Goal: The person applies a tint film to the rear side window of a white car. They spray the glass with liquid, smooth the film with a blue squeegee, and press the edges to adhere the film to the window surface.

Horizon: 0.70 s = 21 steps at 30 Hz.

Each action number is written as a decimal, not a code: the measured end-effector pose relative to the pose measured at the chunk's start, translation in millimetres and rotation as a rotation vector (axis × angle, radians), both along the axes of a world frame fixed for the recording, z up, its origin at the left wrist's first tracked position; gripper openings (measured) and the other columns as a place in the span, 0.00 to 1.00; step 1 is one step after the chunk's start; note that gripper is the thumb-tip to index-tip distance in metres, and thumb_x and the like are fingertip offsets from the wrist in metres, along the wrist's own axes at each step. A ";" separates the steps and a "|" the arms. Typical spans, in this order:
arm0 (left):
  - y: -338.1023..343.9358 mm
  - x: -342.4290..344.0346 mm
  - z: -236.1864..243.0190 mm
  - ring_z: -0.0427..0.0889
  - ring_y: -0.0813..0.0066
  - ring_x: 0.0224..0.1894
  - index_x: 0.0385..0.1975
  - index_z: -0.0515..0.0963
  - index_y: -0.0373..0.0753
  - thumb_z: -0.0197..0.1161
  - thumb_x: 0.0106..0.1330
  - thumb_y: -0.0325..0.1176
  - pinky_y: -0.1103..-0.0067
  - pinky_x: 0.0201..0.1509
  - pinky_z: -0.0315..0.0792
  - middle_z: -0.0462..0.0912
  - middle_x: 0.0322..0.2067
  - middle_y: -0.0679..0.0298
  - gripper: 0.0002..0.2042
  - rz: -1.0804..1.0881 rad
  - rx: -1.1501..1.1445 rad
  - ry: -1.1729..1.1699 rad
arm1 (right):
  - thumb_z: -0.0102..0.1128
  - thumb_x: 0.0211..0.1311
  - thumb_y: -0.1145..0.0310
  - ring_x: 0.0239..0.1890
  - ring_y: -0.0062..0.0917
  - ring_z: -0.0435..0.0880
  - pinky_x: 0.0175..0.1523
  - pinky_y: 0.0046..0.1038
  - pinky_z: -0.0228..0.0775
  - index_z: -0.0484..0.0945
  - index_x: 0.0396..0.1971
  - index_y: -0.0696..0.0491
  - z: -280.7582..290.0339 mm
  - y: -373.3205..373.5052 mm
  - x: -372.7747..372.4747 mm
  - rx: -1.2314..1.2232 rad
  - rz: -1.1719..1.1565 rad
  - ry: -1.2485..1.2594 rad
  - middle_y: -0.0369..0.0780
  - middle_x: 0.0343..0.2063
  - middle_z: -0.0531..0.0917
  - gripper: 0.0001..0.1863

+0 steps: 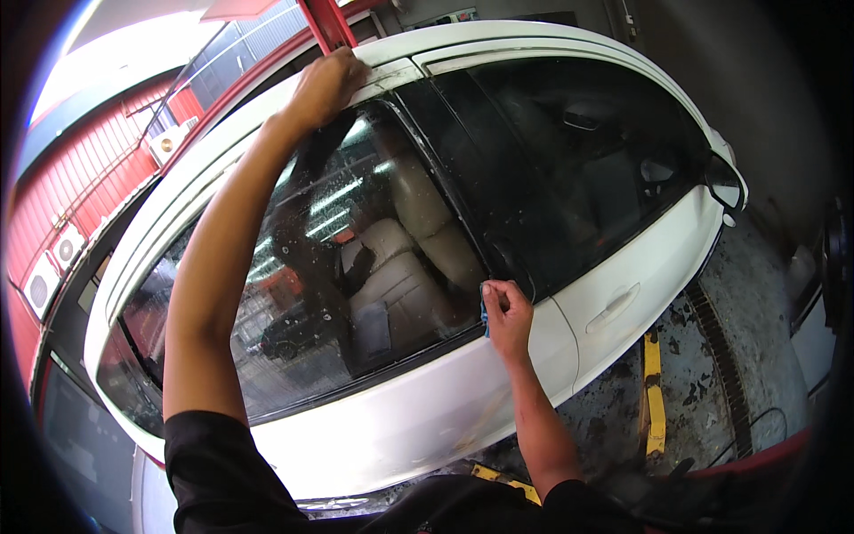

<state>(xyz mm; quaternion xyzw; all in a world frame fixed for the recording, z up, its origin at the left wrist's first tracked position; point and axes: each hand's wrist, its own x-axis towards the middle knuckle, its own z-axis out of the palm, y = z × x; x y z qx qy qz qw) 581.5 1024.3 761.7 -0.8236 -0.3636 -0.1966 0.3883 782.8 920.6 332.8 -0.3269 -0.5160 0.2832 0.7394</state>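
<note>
A white car [427,418] stands side-on before me, with wet drops and streaks over its rear door window [356,258]. My left hand [327,87] is raised to the upper frame of this door, near the roof edge. Its fingers are bent and close together; their tips are largely hidden, and I cannot make out what they hold, if anything. At the window's lower right corner, my right hand [510,319] pinches a small teal-blue piece [486,307], possibly a cloth, between thumb and fingers. It sits against the dark door pillar.
The front door handle [614,308] and side mirror [725,182] stick out at right. Yellow metal bars [654,392] lie on the worn floor beside a drain grate [721,383]. A red post [327,22] rises behind the roof. Beige seats [400,267] show through the glass.
</note>
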 end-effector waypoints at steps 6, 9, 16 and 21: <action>-19.5 36.0 -22.9 0.83 0.59 0.50 0.39 0.84 0.41 0.62 0.69 0.35 0.62 0.48 0.79 0.80 0.42 0.59 0.08 0.204 0.198 0.212 | 0.66 0.71 0.68 0.29 0.18 0.82 0.37 0.23 0.73 0.84 0.39 0.58 4.4 -5.4 -21.3 -0.062 0.135 0.037 0.37 0.30 0.84 0.08; -16.6 47.1 -24.7 0.85 0.58 0.50 0.37 0.82 0.40 0.60 0.67 0.31 0.64 0.46 0.82 0.81 0.45 0.58 0.06 0.331 0.300 0.327 | 0.66 0.71 0.67 0.30 0.17 0.81 0.37 0.22 0.72 0.84 0.39 0.59 2.7 -8.6 -42.9 -0.063 0.174 -0.003 0.36 0.30 0.84 0.09; -12.3 96.9 -40.3 0.88 0.57 0.44 0.40 0.82 0.32 0.64 0.64 0.30 0.65 0.43 0.83 0.85 0.39 0.52 0.09 0.570 0.285 0.394 | 0.65 0.74 0.66 0.23 0.09 0.74 0.25 0.18 0.69 0.84 0.40 0.58 7.7 -0.3 -62.2 -0.040 0.166 0.023 0.29 0.23 0.80 0.09; -8.4 75.2 -39.2 0.88 0.56 0.39 0.42 0.78 0.28 0.61 0.65 0.27 0.61 0.42 0.83 0.84 0.37 0.48 0.10 0.467 0.283 0.278 | 0.64 0.74 0.67 0.22 0.09 0.73 0.25 0.17 0.68 0.84 0.39 0.58 6.5 2.8 -67.1 0.010 0.137 -0.008 0.30 0.22 0.80 0.09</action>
